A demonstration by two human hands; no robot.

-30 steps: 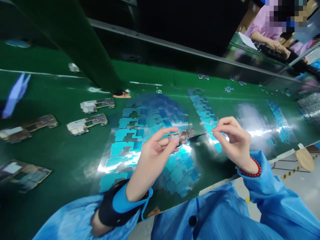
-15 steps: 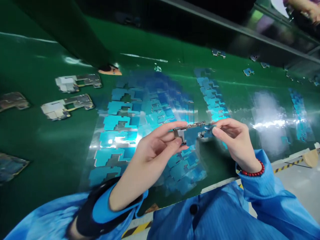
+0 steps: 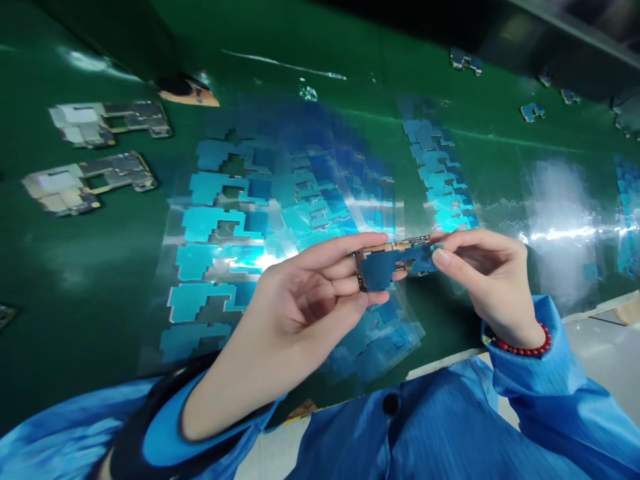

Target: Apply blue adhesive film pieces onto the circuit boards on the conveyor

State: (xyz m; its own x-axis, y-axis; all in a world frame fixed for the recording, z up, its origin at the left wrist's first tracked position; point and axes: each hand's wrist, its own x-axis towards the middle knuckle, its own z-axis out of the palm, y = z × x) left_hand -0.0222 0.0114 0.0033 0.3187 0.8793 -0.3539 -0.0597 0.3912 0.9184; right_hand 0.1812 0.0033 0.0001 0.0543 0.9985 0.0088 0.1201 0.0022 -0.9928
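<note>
Both hands are up over the near edge of a glossy green counter [image 3: 90, 280]. The left hand [image 3: 290, 313] has its fingers pinched narrow on the left end of a small circuit board [image 3: 393, 261], and the right hand [image 3: 487, 277] pinches the right end, where a blue film [image 3: 383, 267] covers it. Clear sheets of blue stickers [image 3: 240, 233] lie just below, two more bare boards [image 3: 85, 183] sit far left, and glare streaks the counter at right.
</note>
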